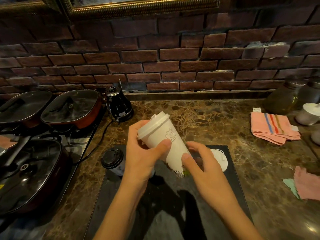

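Left hand [143, 155]: raised mid-frame, back toward camera. Fingers curled round upper part of white cup [166, 135], thumb laid across near side.
Right hand [206, 163]: slightly lower, to right. Thumb pressed on cup's lower part, fingers curled behind it, partly hidden.
Hands near each other, thumbs apart.
Both forearms bare, entering from bottom edge, converging upward. Wrists roughly straight.

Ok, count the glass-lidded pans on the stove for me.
3. The back-left pan sits at the picture's left edge. The back-right pan is beside the black kettle. The front pan is nearest the person. More could sit beyond the left edge.
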The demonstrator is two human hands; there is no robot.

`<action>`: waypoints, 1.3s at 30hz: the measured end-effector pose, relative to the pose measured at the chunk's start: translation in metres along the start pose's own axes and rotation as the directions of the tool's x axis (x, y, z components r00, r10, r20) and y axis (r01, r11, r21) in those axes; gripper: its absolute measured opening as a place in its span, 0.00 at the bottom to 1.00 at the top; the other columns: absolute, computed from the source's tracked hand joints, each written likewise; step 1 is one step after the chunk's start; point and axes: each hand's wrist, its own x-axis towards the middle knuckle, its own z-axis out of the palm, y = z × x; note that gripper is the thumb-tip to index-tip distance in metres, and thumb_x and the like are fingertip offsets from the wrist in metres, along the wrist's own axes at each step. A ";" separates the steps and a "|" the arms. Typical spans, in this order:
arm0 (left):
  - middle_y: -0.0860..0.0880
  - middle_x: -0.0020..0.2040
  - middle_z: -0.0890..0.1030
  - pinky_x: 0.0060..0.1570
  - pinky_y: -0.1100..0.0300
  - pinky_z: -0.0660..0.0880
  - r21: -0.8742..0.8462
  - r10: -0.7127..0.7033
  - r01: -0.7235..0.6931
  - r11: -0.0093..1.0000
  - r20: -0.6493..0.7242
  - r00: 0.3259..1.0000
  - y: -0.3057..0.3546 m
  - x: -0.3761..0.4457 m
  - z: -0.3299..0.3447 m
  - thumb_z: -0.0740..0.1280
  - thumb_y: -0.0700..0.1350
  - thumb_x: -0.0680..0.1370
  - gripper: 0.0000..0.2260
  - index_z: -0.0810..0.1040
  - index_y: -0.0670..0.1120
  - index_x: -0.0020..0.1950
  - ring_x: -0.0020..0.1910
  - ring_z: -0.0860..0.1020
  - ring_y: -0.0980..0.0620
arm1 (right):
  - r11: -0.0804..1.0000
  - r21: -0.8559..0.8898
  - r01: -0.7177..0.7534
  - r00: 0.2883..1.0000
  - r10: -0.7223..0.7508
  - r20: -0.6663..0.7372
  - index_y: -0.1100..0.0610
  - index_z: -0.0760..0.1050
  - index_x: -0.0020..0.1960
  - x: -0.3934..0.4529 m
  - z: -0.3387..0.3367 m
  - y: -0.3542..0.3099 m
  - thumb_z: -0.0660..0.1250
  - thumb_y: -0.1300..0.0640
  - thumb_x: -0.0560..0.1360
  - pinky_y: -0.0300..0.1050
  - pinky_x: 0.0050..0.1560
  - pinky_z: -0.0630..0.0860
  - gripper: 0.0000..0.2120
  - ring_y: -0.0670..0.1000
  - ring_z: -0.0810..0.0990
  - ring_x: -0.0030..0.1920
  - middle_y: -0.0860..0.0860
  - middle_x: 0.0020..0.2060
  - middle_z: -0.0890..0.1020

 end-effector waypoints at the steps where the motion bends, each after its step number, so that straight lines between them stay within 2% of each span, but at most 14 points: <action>1: 0.50 0.58 0.78 0.46 0.61 0.81 0.066 0.033 -0.033 0.997 0.010 0.999 -0.005 -0.001 0.001 0.80 0.37 0.67 0.29 0.72 0.54 0.62 0.54 0.81 0.58 | 0.999 -0.032 0.016 1.000 -0.016 -0.012 0.43 0.72 0.66 0.003 -0.001 0.004 0.63 0.45 0.79 0.43 0.60 0.76 0.16 0.40 0.76 0.60 0.42 0.63 0.76; 3: 0.53 0.60 0.76 0.48 0.68 0.77 0.173 0.096 -0.104 0.979 0.053 0.994 -0.020 -0.003 0.006 0.80 0.35 0.67 0.30 0.71 0.55 0.61 0.55 0.78 0.64 | 0.999 0.030 0.025 1.000 -0.026 0.014 0.42 0.72 0.65 0.010 -0.001 0.006 0.62 0.45 0.79 0.39 0.60 0.75 0.15 0.39 0.76 0.60 0.42 0.62 0.77; 6: 0.55 0.62 0.76 0.54 0.67 0.75 0.237 0.117 -0.129 0.963 0.068 0.991 -0.050 -0.003 0.013 0.80 0.43 0.65 0.29 0.72 0.58 0.61 0.60 0.76 0.62 | 0.990 0.138 0.026 0.998 -0.034 0.050 0.41 0.73 0.64 0.023 0.004 0.009 0.58 0.48 0.82 0.32 0.59 0.74 0.13 0.35 0.77 0.60 0.39 0.60 0.80; 8: 0.54 0.62 0.77 0.59 0.59 0.76 0.262 0.097 -0.108 0.959 0.054 0.994 -0.072 -0.001 0.016 0.79 0.44 0.65 0.28 0.73 0.59 0.60 0.62 0.76 0.57 | 0.963 0.266 -0.033 0.998 0.017 0.063 0.45 0.75 0.66 0.033 0.011 0.019 0.58 0.47 0.82 0.45 0.65 0.76 0.15 0.39 0.79 0.61 0.42 0.60 0.82; 11: 0.48 0.64 0.76 0.63 0.48 0.76 0.285 0.047 -0.054 0.957 0.030 0.998 -0.097 -0.002 0.019 0.79 0.45 0.65 0.28 0.73 0.61 0.60 0.64 0.76 0.51 | 0.881 0.444 -0.164 0.985 0.127 0.114 0.45 0.77 0.66 0.042 0.026 0.041 0.62 0.37 0.77 0.60 0.68 0.73 0.22 0.51 0.80 0.64 0.49 0.62 0.83; 14: 0.45 0.65 0.74 0.62 0.51 0.77 0.260 -0.001 -0.001 0.966 0.007 1.000 -0.114 -0.003 0.023 0.78 0.46 0.65 0.27 0.72 0.63 0.59 0.64 0.77 0.52 | 0.873 0.440 -0.208 0.978 0.197 0.070 0.38 0.76 0.63 0.049 0.039 0.059 0.63 0.33 0.72 0.63 0.66 0.74 0.22 0.53 0.81 0.63 0.48 0.62 0.83; 17: 0.45 0.67 0.73 0.62 0.52 0.77 0.236 -0.036 0.022 0.971 0.054 0.998 -0.125 -0.003 0.025 0.77 0.42 0.66 0.29 0.71 0.59 0.62 0.65 0.76 0.53 | 0.870 0.456 -0.187 0.978 0.210 0.000 0.43 0.76 0.65 0.054 0.042 0.072 0.65 0.39 0.71 0.59 0.65 0.76 0.23 0.49 0.81 0.62 0.46 0.61 0.83; 20: 0.47 0.66 0.75 0.57 0.60 0.78 0.072 -0.117 0.108 0.992 0.132 0.984 -0.133 -0.004 0.025 0.78 0.41 0.70 0.29 0.69 0.53 0.66 0.63 0.78 0.57 | 0.888 0.427 -0.170 0.981 0.194 -0.014 0.44 0.76 0.65 0.055 0.039 0.082 0.64 0.46 0.75 0.56 0.64 0.77 0.18 0.48 0.80 0.63 0.45 0.61 0.82; 23: 0.47 0.71 0.74 0.64 0.52 0.75 -0.187 -0.238 0.255 0.949 0.105 0.965 -0.143 -0.002 0.023 0.72 0.56 0.76 0.28 0.66 0.56 0.73 0.68 0.76 0.50 | 0.892 0.414 -0.183 0.975 0.218 -0.040 0.44 0.77 0.64 0.057 0.037 0.094 0.63 0.49 0.75 0.58 0.63 0.78 0.18 0.50 0.79 0.64 0.46 0.61 0.82; 25: 0.45 0.71 0.74 0.69 0.45 0.72 -0.277 -0.331 0.340 0.899 0.081 0.940 -0.153 -0.002 0.022 0.64 0.50 0.82 0.21 0.65 0.57 0.74 0.69 0.75 0.45 | 0.892 0.410 -0.189 0.974 0.225 -0.040 0.45 0.76 0.65 0.058 0.038 0.104 0.63 0.48 0.76 0.61 0.66 0.76 0.18 0.51 0.79 0.65 0.47 0.63 0.81; 28: 0.42 0.70 0.76 0.69 0.43 0.71 -0.273 -0.427 0.428 0.862 0.064 0.902 -0.165 -0.005 0.019 0.60 0.44 0.83 0.15 0.69 0.53 0.70 0.68 0.76 0.43 | 0.890 0.406 -0.209 0.965 0.255 -0.064 0.45 0.76 0.65 0.059 0.045 0.118 0.63 0.44 0.77 0.62 0.67 0.74 0.18 0.52 0.79 0.65 0.49 0.63 0.82; 32: 0.41 0.64 0.80 0.57 0.51 0.77 -0.315 -0.493 0.493 0.811 0.088 0.866 -0.175 -0.005 0.013 0.63 0.48 0.77 0.18 0.73 0.44 0.66 0.59 0.81 0.48 | 0.879 0.405 -0.251 0.948 0.308 -0.082 0.47 0.76 0.64 0.064 0.051 0.132 0.64 0.40 0.75 0.61 0.66 0.75 0.21 0.52 0.80 0.64 0.50 0.62 0.82; 37: 0.47 0.57 0.84 0.50 0.55 0.78 -0.308 -0.543 0.556 0.772 0.135 0.829 -0.185 0.003 0.009 0.64 0.43 0.78 0.17 0.74 0.44 0.67 0.53 0.83 0.53 | 0.863 0.380 -0.331 0.916 0.392 -0.091 0.46 0.77 0.60 0.082 0.060 0.154 0.62 0.42 0.76 0.52 0.59 0.79 0.16 0.53 0.81 0.61 0.49 0.58 0.83; 39: 0.46 0.59 0.83 0.52 0.52 0.78 -0.293 -0.567 0.574 0.764 0.118 0.815 -0.190 0.006 0.009 0.62 0.41 0.81 0.15 0.73 0.44 0.68 0.55 0.83 0.51 | 0.838 0.397 -0.375 0.903 0.427 -0.050 0.46 0.76 0.59 0.087 0.058 0.144 0.60 0.41 0.75 0.56 0.61 0.78 0.17 0.53 0.81 0.60 0.50 0.59 0.82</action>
